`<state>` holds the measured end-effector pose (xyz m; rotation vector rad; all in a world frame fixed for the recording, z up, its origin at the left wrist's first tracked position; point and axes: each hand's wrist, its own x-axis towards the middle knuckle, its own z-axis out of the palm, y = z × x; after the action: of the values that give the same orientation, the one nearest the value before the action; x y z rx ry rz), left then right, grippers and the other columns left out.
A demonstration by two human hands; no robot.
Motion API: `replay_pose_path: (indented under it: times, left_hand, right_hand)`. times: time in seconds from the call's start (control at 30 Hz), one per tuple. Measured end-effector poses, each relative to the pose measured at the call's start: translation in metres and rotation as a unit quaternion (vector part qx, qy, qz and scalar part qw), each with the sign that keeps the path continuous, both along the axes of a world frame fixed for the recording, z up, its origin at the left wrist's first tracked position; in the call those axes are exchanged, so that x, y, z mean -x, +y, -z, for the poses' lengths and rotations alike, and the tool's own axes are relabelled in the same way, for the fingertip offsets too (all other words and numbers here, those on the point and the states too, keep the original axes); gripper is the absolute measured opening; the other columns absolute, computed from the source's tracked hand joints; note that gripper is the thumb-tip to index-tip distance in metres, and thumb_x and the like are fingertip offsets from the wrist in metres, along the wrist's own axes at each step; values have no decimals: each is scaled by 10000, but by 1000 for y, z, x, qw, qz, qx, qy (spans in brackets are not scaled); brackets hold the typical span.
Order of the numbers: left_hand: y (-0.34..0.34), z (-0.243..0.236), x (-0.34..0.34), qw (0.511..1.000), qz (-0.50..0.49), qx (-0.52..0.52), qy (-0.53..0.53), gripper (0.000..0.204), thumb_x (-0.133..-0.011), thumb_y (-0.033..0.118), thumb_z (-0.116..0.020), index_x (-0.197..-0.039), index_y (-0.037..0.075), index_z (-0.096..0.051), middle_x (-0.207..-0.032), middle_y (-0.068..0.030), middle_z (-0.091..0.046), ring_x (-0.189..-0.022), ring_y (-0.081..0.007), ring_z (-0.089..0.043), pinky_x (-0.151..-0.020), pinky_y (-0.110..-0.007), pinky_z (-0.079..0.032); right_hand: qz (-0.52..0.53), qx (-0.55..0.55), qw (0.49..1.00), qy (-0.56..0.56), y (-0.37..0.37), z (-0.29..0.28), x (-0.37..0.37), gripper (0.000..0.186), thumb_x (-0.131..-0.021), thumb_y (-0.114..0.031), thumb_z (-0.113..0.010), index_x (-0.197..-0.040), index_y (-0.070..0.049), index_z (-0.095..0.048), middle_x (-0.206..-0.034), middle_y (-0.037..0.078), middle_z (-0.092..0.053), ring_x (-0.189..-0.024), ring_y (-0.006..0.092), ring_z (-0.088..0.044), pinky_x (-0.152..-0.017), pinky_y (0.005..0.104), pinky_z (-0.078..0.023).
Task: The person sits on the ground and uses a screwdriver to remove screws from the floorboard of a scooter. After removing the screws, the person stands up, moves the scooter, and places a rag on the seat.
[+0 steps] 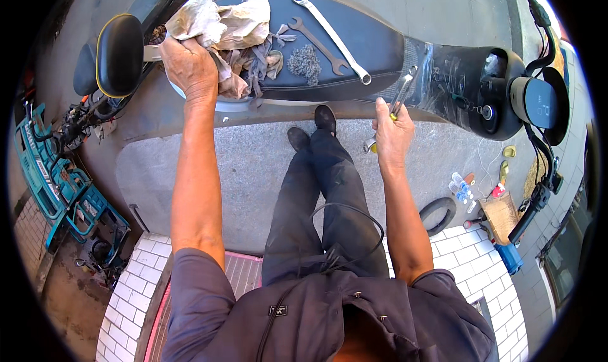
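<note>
Rags point(223, 26) lay bunched on the back end of the scooter seat point(373, 42), and the left hand point(188, 65) was pressed down on them, fingers curled into the cloth. The right hand point(392, 133) was closed around a bundle of wrenches point(401, 95), held just beside the seat's near edge. Two more spanners point(329, 36) and a wad of steel wool point(304, 62) rested on the seat, so the work looked only partly done. Bare pavement point(253, 165) near the person's feet left room to move.
</note>
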<state>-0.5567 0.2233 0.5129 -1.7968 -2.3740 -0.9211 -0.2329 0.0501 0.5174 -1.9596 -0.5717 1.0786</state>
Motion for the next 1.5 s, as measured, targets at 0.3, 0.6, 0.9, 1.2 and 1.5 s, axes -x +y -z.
replay_pose_path:
  times: [0.3,0.6,0.9,1.2,1.5]
  left_hand:
    - [-14,81,-17,988,30,81,130,425,-934,196,-577,-1269,-64,-553,-1300,-235,-561,-1268,-423,-510,-1076,-524,-387]
    - [-13,82,-17,991,38,61,117,498,-834,156,-617,-1271,-65,-528,-1338,-214,-504,-1292,-420,-469,-1094,-542,-351]
    - [-16,81,-20,992,23,90,82,582,-768,110,-664,-1297,-82,-513,-1369,-191,-487,-1392,-391,-413,-1154,-538,-314]
    - [-10,80,-17,994,34,55,87,521,-831,140,-641,-1290,-78,-526,-1379,-209,-494,-1346,-420,-440,-1113,-534,-337]
    - [-20,99,-5,986,1,102,130,531,-912,203,-510,-1373,-59,-500,-1439,-208,-508,-1344,-404,-480,-1127,-526,-357]
  right_hand:
    - [-265,-85,930,-241,97,4,61,233,-929,-208,-725,-1115,-68,-725,-949,157,-676,-867,380,-695,-755,470,-549]
    - [-443,54,855,-263,131,32,98,565,-777,-271,-884,-1162,-38,-542,-1080,195,-613,-1003,394,-680,-818,484,-554]
    - [-453,26,842,-291,134,35,104,534,-718,-141,-853,-1113,-43,-508,-1094,187,-546,-1027,394,-625,-816,495,-546]
    - [-377,-20,845,-379,161,28,75,646,-713,-210,-887,-1200,-15,-509,-1080,188,-594,-989,380,-632,-841,485,-549]
    - [-374,62,840,-387,158,48,87,493,-679,-175,-859,-1047,-55,-554,-1018,157,-617,-1007,351,-610,-860,472,-491]
